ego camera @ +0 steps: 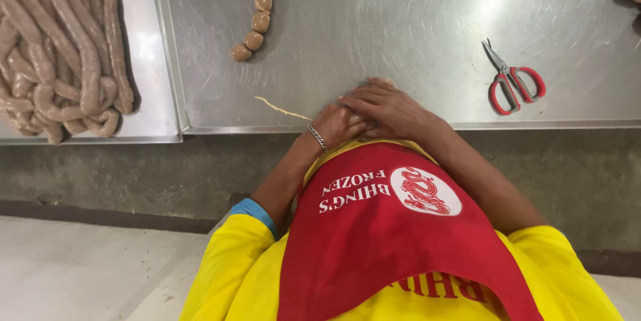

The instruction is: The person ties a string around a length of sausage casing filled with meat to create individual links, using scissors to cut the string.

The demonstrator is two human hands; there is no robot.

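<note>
I am pressing my right hand (387, 108) over my left hand (340, 124), both hiding the end of a limp, light string (280, 108); best pinched at its end.

Both forearms drawn in close; right hand (387, 108) lies flat over left hand (340, 124), fingers extended, wrists bent inward

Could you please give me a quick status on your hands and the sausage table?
Left hand and right hand overlapped at table edge, holding nothing visible. Short sausage links and long coils lie untouched. Red scissors lie apart, right.
</note>
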